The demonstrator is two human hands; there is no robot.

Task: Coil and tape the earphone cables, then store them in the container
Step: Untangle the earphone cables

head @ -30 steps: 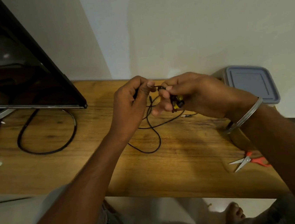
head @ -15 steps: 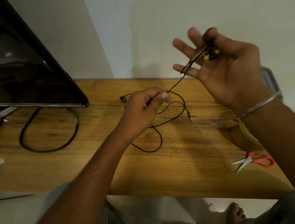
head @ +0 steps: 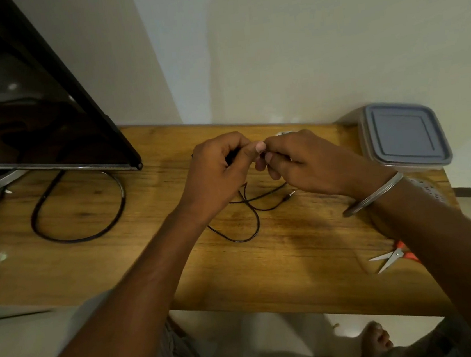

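Wood table (head: 267, 262) against a pale wall carries the work. At its far middle the cable (head: 258, 219) is held up by both hands, which meet just above the wood. The left hand (head: 219, 174) is curled, with a dark part of the cable tucked in its fingers and pinched under the thumb. The right hand (head: 309, 164) is curled too and the cable is pinched at its fingertips, though the exact hold is hidden. Below the hands most of the cable is left slack on the table in loose loops, with the plug (head: 290, 193) lying free. Coiling is judged to be only at its start: no tidy coil is seen, nothing is taped, nothing is stored. What looks like the tape (head: 432, 189) is glimpsed beside the right forearm, and the scissors (head: 390, 257) lie near the front right edge, both untouched. The container (head: 402, 135) stands at the far right corner with its lid on, so it is yet to be opened. At the left a screen (head: 30, 113) and its thick lead (head: 80, 240) are set well apart
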